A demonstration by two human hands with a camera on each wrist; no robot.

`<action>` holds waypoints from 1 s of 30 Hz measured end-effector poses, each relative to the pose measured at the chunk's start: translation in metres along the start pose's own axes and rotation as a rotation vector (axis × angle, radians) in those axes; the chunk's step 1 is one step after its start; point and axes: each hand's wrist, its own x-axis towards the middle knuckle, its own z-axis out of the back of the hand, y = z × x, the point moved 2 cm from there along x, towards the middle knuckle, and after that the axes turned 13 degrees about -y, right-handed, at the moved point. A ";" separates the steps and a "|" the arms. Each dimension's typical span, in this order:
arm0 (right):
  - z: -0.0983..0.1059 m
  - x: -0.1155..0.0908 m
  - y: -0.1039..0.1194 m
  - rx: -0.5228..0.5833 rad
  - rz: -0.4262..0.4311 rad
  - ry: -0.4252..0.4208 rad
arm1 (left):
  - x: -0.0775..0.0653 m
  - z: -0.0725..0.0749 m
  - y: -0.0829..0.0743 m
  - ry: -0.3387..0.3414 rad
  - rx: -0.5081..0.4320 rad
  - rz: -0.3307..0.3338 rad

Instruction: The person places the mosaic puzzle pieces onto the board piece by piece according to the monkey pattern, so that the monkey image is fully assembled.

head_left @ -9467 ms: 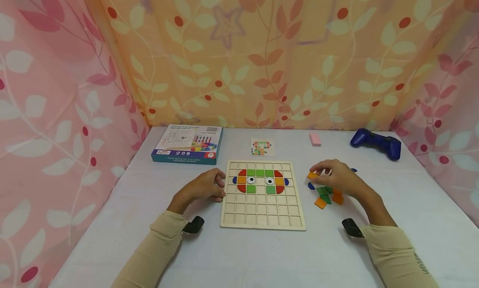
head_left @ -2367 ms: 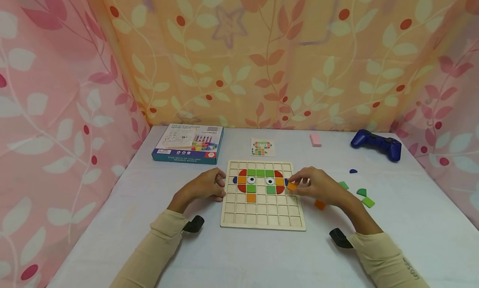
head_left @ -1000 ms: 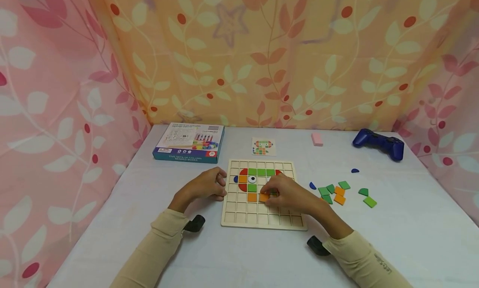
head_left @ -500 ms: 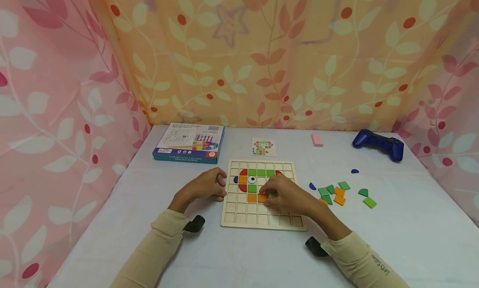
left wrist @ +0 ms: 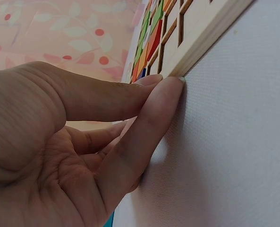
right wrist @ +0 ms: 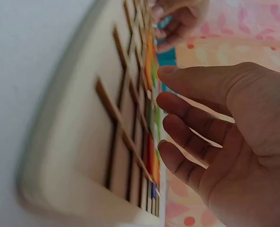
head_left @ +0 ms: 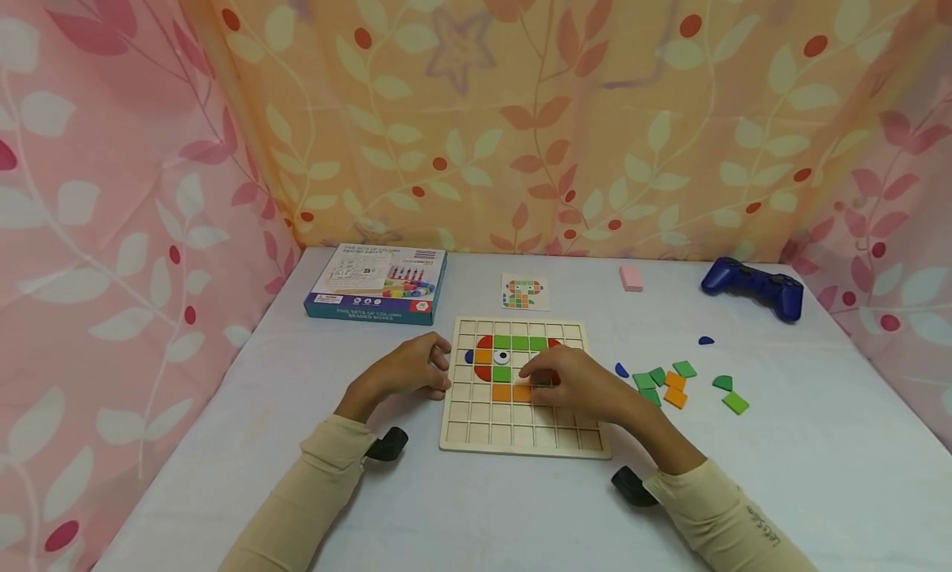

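A wooden grid board (head_left: pixel 452 436) lies flat on the white table, with a pattern of coloured tiles in its cells. My left hand (head_left: pixel 409 365) holds the board's left edge between thumb and fingertip; the left wrist view shows the pinch at the rim. My right hand (head_left: pixel 576 382) is over the board's middle, its fingers slightly apart and holding nothing in the right wrist view. Just by its fingertips, an orange square tile (head_left: pixel 521 393) sits in a cell beside another orange square tile (head_left: pixel 502 393). The right hand hides the right part of the tile pattern.
Loose green tiles (head_left: pixel 643 381), orange tiles (head_left: pixel 675 398) and a blue half-round tile (head_left: pixel 621 370) lie right of the board. Behind it lies a pattern card (head_left: pixel 525 292). A pink block (head_left: pixel 630 278), a blue game controller (head_left: pixel 753 288) and a flat box (head_left: pixel 375 284) stand farther back.
My right hand has carried orange tiles one by one from the loose pile to the board. It has now let go of the second one. My left hand has stayed at the board's edge.
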 end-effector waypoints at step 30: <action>0.104 -0.034 -0.089 -0.063 -0.332 -0.030 | -0.001 -0.001 -0.001 -0.010 0.014 0.021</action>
